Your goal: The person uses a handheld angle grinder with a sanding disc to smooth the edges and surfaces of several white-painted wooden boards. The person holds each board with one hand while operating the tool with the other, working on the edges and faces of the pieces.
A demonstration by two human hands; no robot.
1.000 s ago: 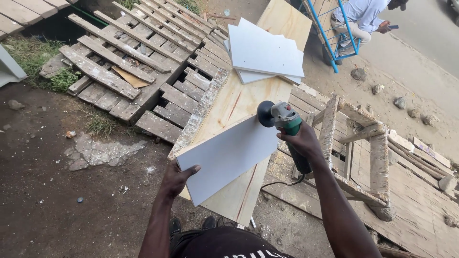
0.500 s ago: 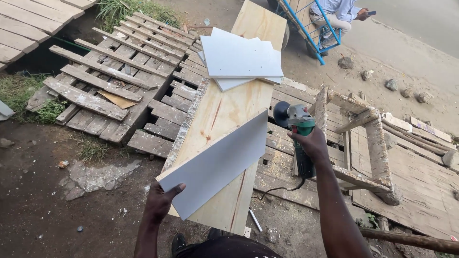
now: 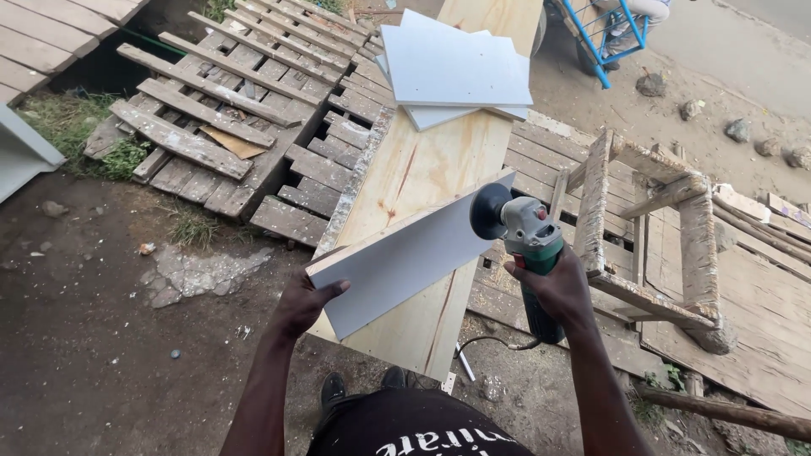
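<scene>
My left hand (image 3: 306, 302) grips the near left corner of a white board (image 3: 405, 252), which stands tilted on its edge over a long plywood sheet (image 3: 439, 169). My right hand (image 3: 553, 287) holds a green and grey angle grinder (image 3: 525, 238) by its body. The grinder's dark disc touches the board's far right end. A black cable hangs from the grinder toward the ground. A stack of white panels (image 3: 452, 67) lies at the far end of the plywood sheet.
Weathered wooden pallets (image 3: 220, 110) lie to the left and under the plywood. A rough wooden frame (image 3: 650, 236) stands at the right. A blue metal stand (image 3: 612, 34) and a seated person are at the top right. Bare dirt lies at the lower left.
The white board has been tipped from lying flat to standing on its edge. My left hand has risen with it, and the grinder's disc has come against the board's right end.
</scene>
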